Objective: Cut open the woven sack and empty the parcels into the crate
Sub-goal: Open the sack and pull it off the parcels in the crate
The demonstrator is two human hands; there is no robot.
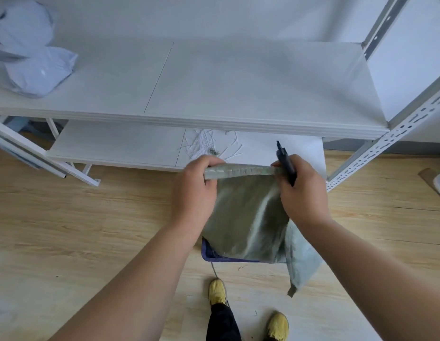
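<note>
White poly parcels (34,60) at 10 o'clock on the upper shelf (214,77). Left hand (195,190) has fingers curled, clamped on the taped top edge of the green woven sack (243,217). Right hand (301,190) pinches the other end, also gripping a black cutter (285,163), tip at 12. The sack hangs over the blue crate (209,254) on the floor, dead centre. Yellow shoes (217,291) at 6 o'clock.
</note>
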